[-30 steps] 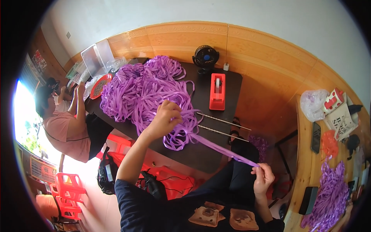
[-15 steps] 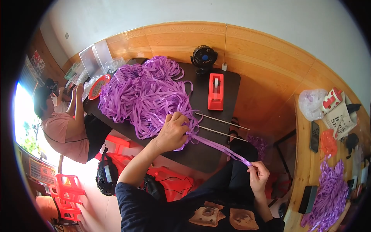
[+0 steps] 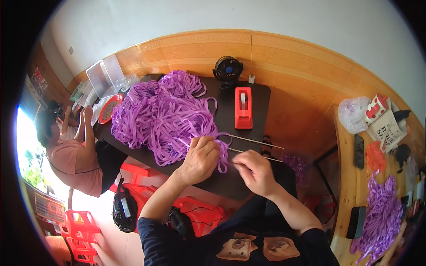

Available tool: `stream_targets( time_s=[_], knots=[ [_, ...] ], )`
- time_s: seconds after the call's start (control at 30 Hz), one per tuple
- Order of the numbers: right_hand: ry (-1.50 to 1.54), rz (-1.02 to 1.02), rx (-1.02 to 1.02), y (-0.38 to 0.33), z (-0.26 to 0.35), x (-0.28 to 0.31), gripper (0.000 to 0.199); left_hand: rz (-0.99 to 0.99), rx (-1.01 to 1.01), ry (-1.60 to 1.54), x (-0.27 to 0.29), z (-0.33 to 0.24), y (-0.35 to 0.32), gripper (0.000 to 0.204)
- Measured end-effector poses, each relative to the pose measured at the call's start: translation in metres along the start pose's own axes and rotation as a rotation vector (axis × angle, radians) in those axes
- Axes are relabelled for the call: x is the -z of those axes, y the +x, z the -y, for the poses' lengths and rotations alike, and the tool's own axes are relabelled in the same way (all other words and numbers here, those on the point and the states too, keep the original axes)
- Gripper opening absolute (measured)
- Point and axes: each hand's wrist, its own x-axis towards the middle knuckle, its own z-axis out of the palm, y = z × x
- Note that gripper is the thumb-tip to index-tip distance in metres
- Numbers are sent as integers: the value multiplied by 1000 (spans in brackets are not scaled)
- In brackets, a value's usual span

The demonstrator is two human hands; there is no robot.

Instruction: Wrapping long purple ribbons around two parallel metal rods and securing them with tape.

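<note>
A large heap of purple ribbon (image 3: 162,119) covers much of the dark table. At its near right edge my left hand (image 3: 200,160) is closed on a bunch of the ribbon, with loops hanging past its fingers. My right hand (image 3: 255,172) is just to the right, its fingertips pinched together close to the ribbon; what lies between them is hidden. Two thin, pale twisted rods (image 3: 259,142) stick out past the table's right edge, beyond my hands.
A red tape dispenser (image 3: 243,119) and a black fan (image 3: 228,71) stand on the dark table (image 3: 262,102). Left, a person in pink (image 3: 73,162) sits near a red tray (image 3: 116,98). More purple ribbon (image 3: 382,217) and a phone (image 3: 358,151) lie on the wooden bench at right.
My right hand has moved left and away from my body, from the stretched-out ribbon strip to beside my left hand. The strip no longer shows stretched out. My left hand keeps its grip.
</note>
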Motion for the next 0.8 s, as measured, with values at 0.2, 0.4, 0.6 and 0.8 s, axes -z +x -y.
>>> stream_targets(
  time_s=[0.2,0.4,0.6,0.8],
  knots=[
    [105,-23,-67,13,-21,-34,26,-62,-27,-28,10,3,2,18],
    [41,13,40,20,-23,-39,32,-93,-35,-21,10,7,1,18],
    [-29,-7,147,23,-20,-46,30,-128,-46,-79,4,10,-2,16],
    [-88,-55,186,24,-20,-48,30,-155,-44,-87,4,11,-3,15]
  ],
)
